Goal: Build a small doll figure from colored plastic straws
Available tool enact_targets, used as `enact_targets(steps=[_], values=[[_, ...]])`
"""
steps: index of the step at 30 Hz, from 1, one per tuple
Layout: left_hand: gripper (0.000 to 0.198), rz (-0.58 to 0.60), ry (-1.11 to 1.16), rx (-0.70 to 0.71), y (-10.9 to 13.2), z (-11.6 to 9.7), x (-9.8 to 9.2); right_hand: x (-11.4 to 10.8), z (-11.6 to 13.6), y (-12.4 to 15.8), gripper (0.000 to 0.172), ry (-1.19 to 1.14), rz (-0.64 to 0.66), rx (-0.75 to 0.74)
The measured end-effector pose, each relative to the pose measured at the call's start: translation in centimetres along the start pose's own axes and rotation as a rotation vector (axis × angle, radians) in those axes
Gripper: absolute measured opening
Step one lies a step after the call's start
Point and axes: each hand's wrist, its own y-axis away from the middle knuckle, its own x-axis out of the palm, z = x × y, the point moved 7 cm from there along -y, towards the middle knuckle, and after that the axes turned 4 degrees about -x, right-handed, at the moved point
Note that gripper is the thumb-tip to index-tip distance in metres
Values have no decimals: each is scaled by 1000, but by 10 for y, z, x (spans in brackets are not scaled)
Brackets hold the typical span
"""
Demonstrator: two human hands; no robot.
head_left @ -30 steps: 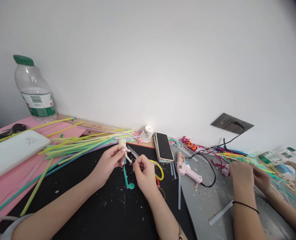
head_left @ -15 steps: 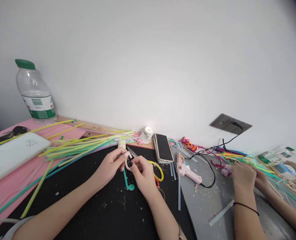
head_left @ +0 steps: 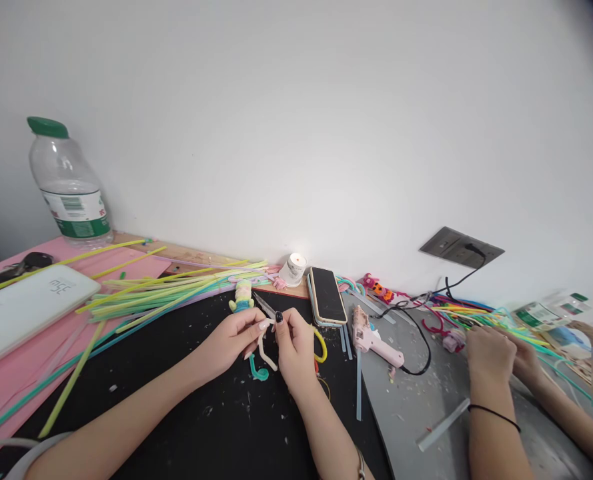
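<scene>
Over the black mat, my left hand (head_left: 239,339) pinches a white pipe cleaner (head_left: 266,353) between thumb and fingers. My right hand (head_left: 296,343) is closed on the same piece, thumb and forefinger meeting near its upper part, while one bent end hangs down between the hands. Just below lies a curled teal pipe cleaner (head_left: 259,375). A small fuzzy figure (head_left: 243,297) in pale yellow-green and blue sits behind my left hand. Scissors (head_left: 265,307) with a yellow handle lie partly hidden under my right hand.
To the right are a phone (head_left: 327,297), a pink glue gun (head_left: 376,343) with its black cord, and a co-worker's hands (head_left: 491,353). A white cup (head_left: 295,270) stands by the wall. Pipe cleaners (head_left: 161,300), a power bank (head_left: 31,310) and a bottle (head_left: 71,193) occupy the left.
The white pipe cleaner, earlier bunched between my fingers, now shows a longer bent end hanging down. My right hand has shifted slightly right and turned, revealing more of the small figure.
</scene>
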Motion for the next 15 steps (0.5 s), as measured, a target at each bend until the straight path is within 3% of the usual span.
enact_targets(steps=[15], values=[[28, -55, -147, 61, 2, -3, -6, -3, 5, -1, 23, 50, -36, -38]])
